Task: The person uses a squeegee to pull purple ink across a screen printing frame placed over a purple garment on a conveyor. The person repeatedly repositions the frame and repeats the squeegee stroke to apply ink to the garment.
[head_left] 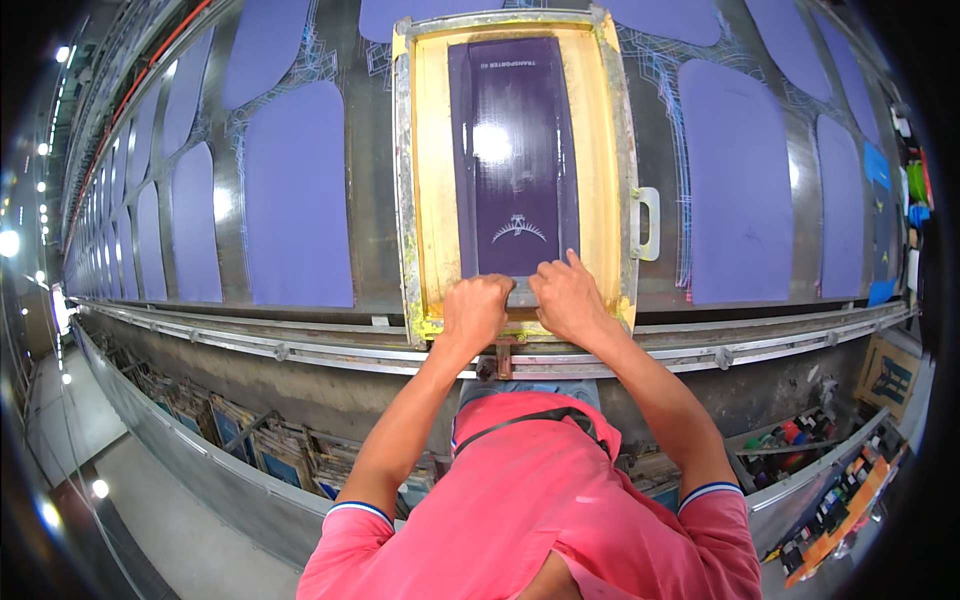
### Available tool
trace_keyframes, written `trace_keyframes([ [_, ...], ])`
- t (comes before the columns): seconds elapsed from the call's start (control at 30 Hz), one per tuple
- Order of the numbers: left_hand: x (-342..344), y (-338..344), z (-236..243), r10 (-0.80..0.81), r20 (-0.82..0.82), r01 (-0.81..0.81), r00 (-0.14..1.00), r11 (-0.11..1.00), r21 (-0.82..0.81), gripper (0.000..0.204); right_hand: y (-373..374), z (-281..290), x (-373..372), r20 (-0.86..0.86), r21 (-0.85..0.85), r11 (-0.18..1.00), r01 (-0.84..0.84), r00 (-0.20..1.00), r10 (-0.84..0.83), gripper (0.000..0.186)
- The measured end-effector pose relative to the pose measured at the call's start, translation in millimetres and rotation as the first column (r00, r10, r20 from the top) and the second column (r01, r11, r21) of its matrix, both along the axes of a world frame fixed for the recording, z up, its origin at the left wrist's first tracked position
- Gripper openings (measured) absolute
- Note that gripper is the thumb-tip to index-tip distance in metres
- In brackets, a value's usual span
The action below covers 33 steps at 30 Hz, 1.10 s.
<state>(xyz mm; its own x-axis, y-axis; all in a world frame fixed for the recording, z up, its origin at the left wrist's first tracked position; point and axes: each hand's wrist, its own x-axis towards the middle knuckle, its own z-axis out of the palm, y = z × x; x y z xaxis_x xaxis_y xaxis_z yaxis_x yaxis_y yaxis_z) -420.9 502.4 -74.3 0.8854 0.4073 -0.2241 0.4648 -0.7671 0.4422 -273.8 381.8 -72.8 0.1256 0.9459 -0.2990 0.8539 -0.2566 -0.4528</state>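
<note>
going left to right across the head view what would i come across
Narrow purple panel, large purple panel, left hand, right hand, white handle, second large purple panel, second narrow purple panel, blue tape.

Most fingertips of left hand (478,306) and right hand (570,300) out of sight, curled around grey bar (522,292), its ends covered. Purple panel (425,14) at top cut off by upper edge. Pink shirt (540,480) runs past lower edge. Bright glare masks patch of dark screen (515,180). Farthest-left panels too small to count. Bottles (800,432), lower right, too small to tell apart. Lights (9,243) at left blurred.
</note>
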Motion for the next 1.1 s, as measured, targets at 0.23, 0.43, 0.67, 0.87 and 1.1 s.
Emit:
trace_keyframes([
  [0.23, -9, -8, -8, -0.003, 0.039, 0.0, 0.999, 0.998, 0.069, 0.022, -26, -44, 119, 0.109, 0.518, 0.604, 0.606, 0.654, -0.749, 0.052],
  [0.43, -19, -11, -12, 0.001, 0.097, -0.004, 0.995, 0.999, 0.032, 0.008, -23, -87, 153, -0.259, 0.259, 0.365, 0.894, 0.429, -0.866, 0.038],
  [0.67, -52, 12, 9, 0.072, 0.303, -0.058, 0.95, 0.997, -0.057, 0.021, 14, -30, 132, -0.446, 0.271, 0.283, 0.92, 0.38, -0.81, 0.033],
  [0.87, -131, 104, 22, 0.138, 0.285, -0.125, 0.949, 0.99, -0.063, 0.012, 100, -29, 38, -0.394, 0.378, 0.342, 0.86, 0.484, -0.781, 0.027],
  [1.1, -188, 158, 50, 0.055, 0.182, -0.061, 0.982, 0.998, 0.024, 0.035, 141, -57, -31, -0.502, 0.293, 0.16, 0.943, 0.294, -0.813, 0.034],
])
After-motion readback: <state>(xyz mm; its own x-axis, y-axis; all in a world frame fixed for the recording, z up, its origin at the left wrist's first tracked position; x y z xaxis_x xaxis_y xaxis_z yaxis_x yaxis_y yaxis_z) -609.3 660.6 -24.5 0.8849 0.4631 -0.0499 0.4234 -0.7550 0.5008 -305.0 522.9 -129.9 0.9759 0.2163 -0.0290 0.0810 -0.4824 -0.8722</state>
